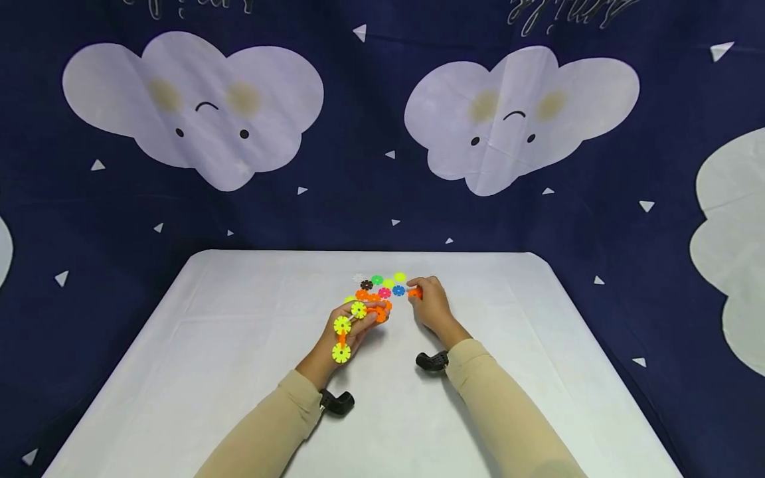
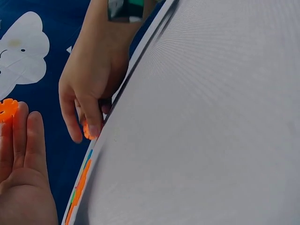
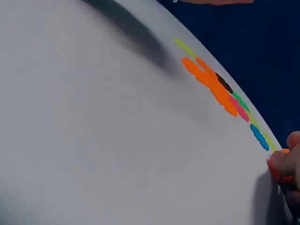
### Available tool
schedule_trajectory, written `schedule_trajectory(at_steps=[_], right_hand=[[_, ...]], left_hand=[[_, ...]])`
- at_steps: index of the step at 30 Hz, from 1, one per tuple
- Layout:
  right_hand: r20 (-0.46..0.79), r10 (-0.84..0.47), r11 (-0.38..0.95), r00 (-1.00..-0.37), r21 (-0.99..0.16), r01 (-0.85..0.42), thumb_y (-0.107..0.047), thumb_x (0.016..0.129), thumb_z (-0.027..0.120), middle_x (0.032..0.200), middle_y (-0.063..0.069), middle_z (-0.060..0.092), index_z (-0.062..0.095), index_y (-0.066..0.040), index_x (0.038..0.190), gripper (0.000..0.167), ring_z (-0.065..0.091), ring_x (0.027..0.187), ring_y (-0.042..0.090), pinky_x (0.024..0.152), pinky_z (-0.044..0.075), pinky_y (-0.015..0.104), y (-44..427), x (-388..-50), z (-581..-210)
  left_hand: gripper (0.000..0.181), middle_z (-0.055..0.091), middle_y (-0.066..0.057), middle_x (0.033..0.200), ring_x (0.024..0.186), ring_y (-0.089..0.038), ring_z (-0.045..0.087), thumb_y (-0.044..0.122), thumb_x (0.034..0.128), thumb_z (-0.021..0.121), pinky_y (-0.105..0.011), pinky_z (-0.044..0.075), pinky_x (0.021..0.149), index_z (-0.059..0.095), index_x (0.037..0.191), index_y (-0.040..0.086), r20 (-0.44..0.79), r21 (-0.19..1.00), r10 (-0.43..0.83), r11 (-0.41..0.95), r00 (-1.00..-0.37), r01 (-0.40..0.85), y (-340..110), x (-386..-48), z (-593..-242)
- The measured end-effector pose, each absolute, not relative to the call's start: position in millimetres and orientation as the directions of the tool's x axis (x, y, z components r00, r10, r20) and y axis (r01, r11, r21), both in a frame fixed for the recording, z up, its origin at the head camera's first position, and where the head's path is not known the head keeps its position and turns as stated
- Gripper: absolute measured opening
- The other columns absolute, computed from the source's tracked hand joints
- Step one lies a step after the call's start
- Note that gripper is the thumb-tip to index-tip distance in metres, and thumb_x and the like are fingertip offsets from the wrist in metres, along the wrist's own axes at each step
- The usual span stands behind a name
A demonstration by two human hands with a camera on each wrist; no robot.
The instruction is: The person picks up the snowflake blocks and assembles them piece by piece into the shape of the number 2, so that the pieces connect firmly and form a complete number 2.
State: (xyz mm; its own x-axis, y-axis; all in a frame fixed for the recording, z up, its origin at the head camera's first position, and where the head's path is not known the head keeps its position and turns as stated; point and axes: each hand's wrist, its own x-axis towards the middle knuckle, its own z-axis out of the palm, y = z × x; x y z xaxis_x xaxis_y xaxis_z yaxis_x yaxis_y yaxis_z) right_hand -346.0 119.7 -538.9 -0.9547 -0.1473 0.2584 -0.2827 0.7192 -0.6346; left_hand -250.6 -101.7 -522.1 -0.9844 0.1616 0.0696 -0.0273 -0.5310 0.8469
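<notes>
My left hand (image 1: pixel 357 330) holds a chain of slotted snowflake discs. In the head view its yellow discs (image 1: pixel 341 352) hang over the back of the hand, with an orange disc edge-on between two of them. Orange discs (image 1: pixel 380 315) show by its fingertips; whether they belong to the chain I cannot tell. In the left wrist view the left palm (image 2: pixel 26 187) faces the camera, an orange disc (image 2: pixel 8 109) at the fingers. My right hand (image 1: pixel 435 308) pinches one orange disc (image 1: pixel 415 292) between thumb and fingers, just right of the loose discs, low over the table.
Loose discs lie flat near the table's far side: blue (image 1: pixel 398 291), pink (image 1: pixel 384 293), black (image 1: pixel 366 285), green (image 1: pixel 377 280), yellow (image 1: pixel 400 277), white (image 1: pixel 358 278) and several orange (image 3: pixel 211 86). The white table (image 1: pixel 251 372) ends at a dark blue cloud-print curtain (image 1: pixel 358 212).
</notes>
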Motion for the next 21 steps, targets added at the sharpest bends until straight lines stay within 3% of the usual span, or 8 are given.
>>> schedule_trajectory(at_steps=[4, 7, 10, 13, 17, 21], right_hand=[[0.216, -0.065, 0.604, -0.974, -0.769, -0.211, 0.0, 0.092, 0.082, 0.102, 0.009, 0.063, 0.075, -0.002, 0.122, 0.03, 0.059, 0.09, 0.023, 0.079, 0.054, 0.034, 124.0, -329.9, -537.3], [0.127, -0.027, 0.421, -0.992, -0.898, -0.126, -0.001, 0.092, 0.082, 0.101, 0.008, 0.071, 0.077, 0.0, 0.118, 0.026, 0.066, 0.089, 0.02, 0.077, 0.059, 0.028, 122.2, -309.5, -533.3], [0.054, -0.064, 0.162, -0.997, -0.985, -0.063, 0.005, 0.094, 0.077, 0.1, 0.016, 0.076, 0.077, 0.006, 0.115, 0.021, 0.074, 0.088, 0.027, 0.078, 0.063, 0.033, 116.0, -286.7, -527.2], [0.02, -0.13, -0.02, -0.991, -1.0, -0.018, 0.009, 0.097, 0.071, 0.103, 0.022, 0.075, 0.073, 0.012, 0.118, 0.022, 0.076, 0.088, 0.032, 0.081, 0.064, 0.041, 107.4, -269.3, -522.7], [0.035, -0.163, -0.104, -0.986, -0.994, -0.018, 0.011, 0.097, 0.069, 0.103, 0.023, 0.074, 0.066, 0.015, 0.126, 0.03, 0.077, 0.087, 0.03, 0.082, 0.063, 0.045, 97.7, -256.6, -522.3], [0.102, -0.174, -0.124, -0.979, -0.989, -0.081, 0.014, 0.096, 0.069, 0.101, 0.023, 0.072, 0.062, 0.016, 0.125, 0.03, 0.076, 0.09, 0.036, 0.082, 0.063, 0.046, 92.7, -250.9, -526.4]], left_hand=[[0.021, 0.07, -0.021, 0.123, 0.112, -0.026, 0.07, -0.013, 0.0972, 0.065, -0.037, 0.054, 0.101, 0.072, 0.115, -0.006, 0.061, 0.851, 0.159, -0.524, -0.985, -0.032, -101.8, -248.3, -519.2], [0.02, 0.071, -0.02, 0.122, 0.11, -0.024, 0.071, -0.013, 0.0968, 0.067, -0.036, 0.055, 0.1, 0.071, 0.116, -0.006, 0.036, 0.852, 0.144, -0.521, -0.989, -0.045, -101.7, -247.1, -517.0], [0.023, 0.07, -0.02, 0.121, 0.109, -0.023, 0.071, -0.013, 0.097, 0.067, -0.036, 0.055, 0.099, 0.067, 0.12, -0.012, 0.035, 0.85, 0.123, -0.525, -0.992, -0.035, -102.1, -246.8, -515.3], [0.029, 0.07, -0.02, 0.122, 0.109, -0.023, 0.07, -0.012, 0.0976, 0.067, -0.035, 0.055, 0.099, 0.061, 0.126, -0.018, 0.06, 0.842, 0.109, -0.539, -0.992, -0.008, -103.0, -247.2, -514.5], [0.036, 0.069, -0.024, 0.126, 0.114, -0.025, 0.069, -0.01, 0.0982, 0.068, -0.037, 0.054, 0.101, 0.057, 0.131, -0.022, 0.118, 0.826, 0.114, -0.563, -0.986, 0.034, -104.1, -248.3, -515.9], [0.026, 0.069, -0.024, 0.127, 0.114, -0.024, 0.069, -0.008, 0.0975, 0.07, -0.036, 0.054, 0.102, 0.065, 0.122, -0.018, 0.143, 0.834, 0.119, -0.548, -0.982, 0.055, -103.8, -248.5, -517.4]])
